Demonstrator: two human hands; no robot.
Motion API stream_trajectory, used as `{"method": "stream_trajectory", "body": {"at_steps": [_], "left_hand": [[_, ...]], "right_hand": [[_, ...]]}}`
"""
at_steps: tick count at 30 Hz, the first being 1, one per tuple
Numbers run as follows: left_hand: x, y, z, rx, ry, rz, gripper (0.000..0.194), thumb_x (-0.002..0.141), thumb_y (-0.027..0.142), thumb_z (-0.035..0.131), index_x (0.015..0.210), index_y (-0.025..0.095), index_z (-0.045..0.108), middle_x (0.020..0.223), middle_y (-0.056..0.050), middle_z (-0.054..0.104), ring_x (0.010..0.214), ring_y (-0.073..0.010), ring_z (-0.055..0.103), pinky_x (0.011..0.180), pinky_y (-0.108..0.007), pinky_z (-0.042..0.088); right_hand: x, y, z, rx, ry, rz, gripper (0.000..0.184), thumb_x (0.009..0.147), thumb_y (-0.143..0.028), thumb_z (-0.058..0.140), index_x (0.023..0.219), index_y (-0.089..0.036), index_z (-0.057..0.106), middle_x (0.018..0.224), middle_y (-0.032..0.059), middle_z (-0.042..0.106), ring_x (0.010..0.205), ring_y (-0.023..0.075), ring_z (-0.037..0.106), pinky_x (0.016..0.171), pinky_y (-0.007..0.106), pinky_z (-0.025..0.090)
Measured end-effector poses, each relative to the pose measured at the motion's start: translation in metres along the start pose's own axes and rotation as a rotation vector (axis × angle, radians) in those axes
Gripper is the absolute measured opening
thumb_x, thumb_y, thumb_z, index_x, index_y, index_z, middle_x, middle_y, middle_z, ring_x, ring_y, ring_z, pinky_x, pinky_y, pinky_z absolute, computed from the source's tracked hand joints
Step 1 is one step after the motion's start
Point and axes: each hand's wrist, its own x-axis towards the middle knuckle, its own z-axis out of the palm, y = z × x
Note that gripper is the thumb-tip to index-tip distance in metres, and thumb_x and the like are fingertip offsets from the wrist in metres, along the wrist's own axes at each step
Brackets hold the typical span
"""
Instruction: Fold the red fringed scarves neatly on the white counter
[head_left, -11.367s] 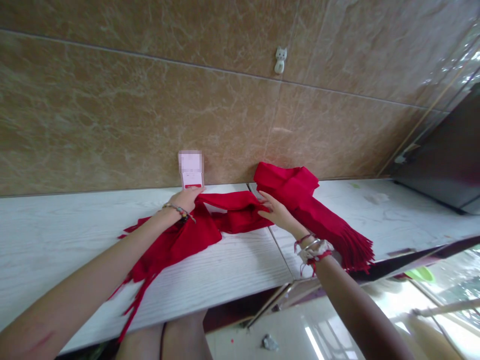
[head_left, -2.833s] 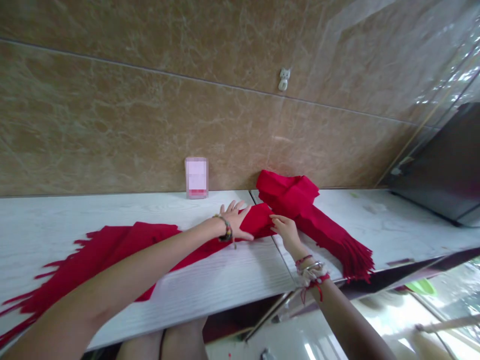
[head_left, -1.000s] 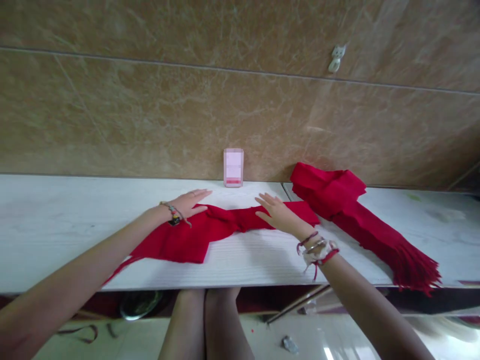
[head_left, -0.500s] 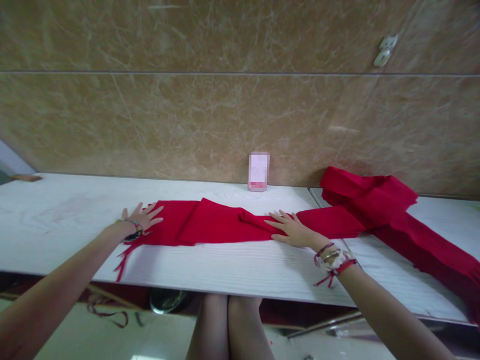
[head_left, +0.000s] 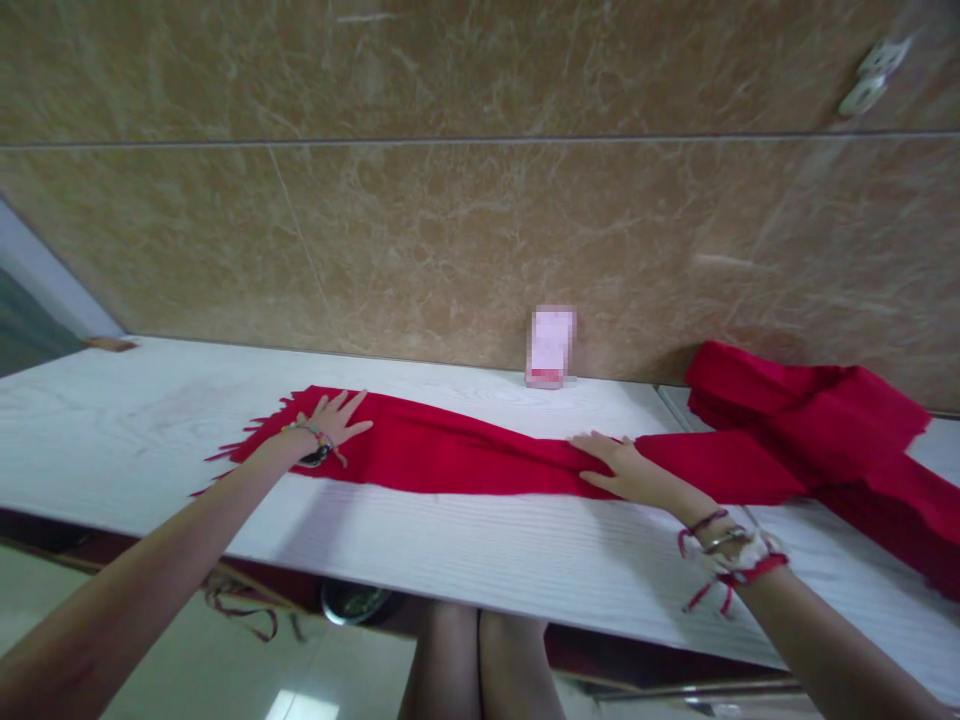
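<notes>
A long red scarf (head_left: 450,450) stretches along the white tabletop (head_left: 450,540), its fringed end at the left. My left hand (head_left: 334,422) lies on the scarf near that fringe, fingers spread and palm down. Farther right, my right hand (head_left: 619,468) rests on a narrower, creased stretch of the same cloth with its fingers apart. Beyond it the scarf crosses over itself in a loose bundle at the right, and another length runs off toward the right edge of view.
A pixelated, phone-shaped object (head_left: 550,347) leans against the marbled wall (head_left: 450,230) behind the table. A small brown piece (head_left: 110,343) lies at the far left corner. White wall fittings (head_left: 874,77) are at upper right. Below the table edge sits a round metal bowl (head_left: 352,602).
The left end of the scarf now lies flatter and wider, with its fringe fanned out leftward. My left hand has shifted inward from the fringe. The whole view has moved slightly.
</notes>
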Motion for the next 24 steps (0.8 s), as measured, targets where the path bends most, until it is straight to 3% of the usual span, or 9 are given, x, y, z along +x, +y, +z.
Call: {"method": "stream_trajectory", "body": {"at_steps": [1,3,5,8,11,13,16,20,24], "left_hand": [[0.004,0.007,-0.008,0.0,0.011,-0.039,0.065,0.078,0.047,0.039,0.135,0.023,0.02,0.14,-0.017,0.019,0.125,-0.0392,0.017,0.087,-0.06,0.027],[0.016,0.024,-0.022,0.034,0.014,0.106,0.064,0.077,0.038,0.043,0.135,0.025,0.021,0.143,-0.011,0.015,0.128,-0.0332,0.012,0.092,-0.055,0.024],[0.032,0.041,-0.03,0.055,-0.034,0.22,0.061,0.072,0.032,0.05,0.13,0.027,0.031,0.138,-0.009,0.029,0.125,-0.0299,0.022,0.094,-0.051,0.023],[0.052,0.055,-0.04,0.067,-0.156,0.296,0.048,0.064,0.03,0.058,0.111,0.022,0.052,0.112,-0.008,0.057,0.104,-0.0246,0.048,0.088,-0.038,0.034],[0.056,0.051,-0.052,0.06,-0.177,0.385,0.023,0.063,0.031,0.059,0.082,0.018,0.062,0.085,-0.004,0.064,0.083,-0.0203,0.056,0.075,-0.027,0.04],[0.045,0.041,-0.058,0.049,-0.093,0.424,0.018,0.066,0.031,0.056,0.076,0.017,0.06,0.08,-0.004,0.063,0.08,-0.0192,0.055,0.074,-0.025,0.04],[0.011,0.028,-0.053,0.05,0.035,0.452,0.02,0.071,0.02,0.048,0.088,0.017,0.059,0.091,-0.005,0.06,0.088,-0.0178,0.053,0.081,-0.025,0.039],[-0.038,0.023,-0.019,0.142,-0.043,0.487,0.037,0.069,0.002,0.04,0.099,0.014,0.058,0.106,-0.008,0.056,0.101,-0.0176,0.049,0.09,-0.024,0.036],[-0.055,0.025,-0.002,0.213,0.017,0.478,0.038,0.07,0.001,0.039,0.1,0.015,0.059,0.109,-0.006,0.055,0.108,-0.0178,0.045,0.094,-0.025,0.033]], "right_hand": [[0.003,-0.001,0.001,0.002,0.015,-0.006,0.046,0.076,-0.029,0.047,0.122,-0.021,0.046,0.128,0.013,0.044,0.12,0.0299,0.035,0.094,0.06,0.023],[0.007,-0.004,0.002,0.03,0.047,-0.038,0.04,0.074,-0.024,0.048,0.113,-0.019,0.053,0.125,0.0126,0.048,0.118,0.0286,0.038,0.096,0.057,0.023],[0.008,-0.006,0.004,0.091,0.089,-0.073,0.036,0.072,-0.02,0.048,0.106,-0.018,0.058,0.12,0.0114,0.052,0.115,0.0264,0.042,0.097,0.051,0.027],[0.007,-0.009,0.004,0.202,0.159,-0.084,0.032,0.069,-0.014,0.046,0.098,-0.017,0.059,0.112,0.0099,0.059,0.108,0.0228,0.05,0.094,0.042,0.036],[0.002,-0.011,0.002,0.288,0.179,-0.083,0.03,0.067,-0.009,0.042,0.092,-0.018,0.057,0.105,0.0086,0.062,0.099,0.0202,0.056,0.086,0.037,0.044],[-0.002,-0.014,0.0,0.324,0.187,-0.101,0.032,0.068,-0.006,0.038,0.091,-0.018,0.056,0.104,0.0076,0.062,0.1,0.0188,0.055,0.085,0.036,0.044],[-0.01,-0.016,-0.002,0.289,0.194,-0.122,0.04,0.072,-0.006,0.035,0.105,-0.019,0.052,0.116,0.0075,0.056,0.11,0.0179,0.049,0.092,0.038,0.039],[-0.018,-0.018,0.001,0.093,0.043,-0.234,0.045,0.079,-0.008,0.031,0.121,-0.017,0.045,0.127,0.0082,0.046,0.121,0.0194,0.035,0.099,0.042,0.031],[-0.02,-0.017,0.003,-0.019,-0.005,-0.326,0.044,0.082,-0.009,0.03,0.123,-0.017,0.044,0.129,0.0068,0.044,0.125,0.0215,0.028,0.1,0.045,0.028]]}}
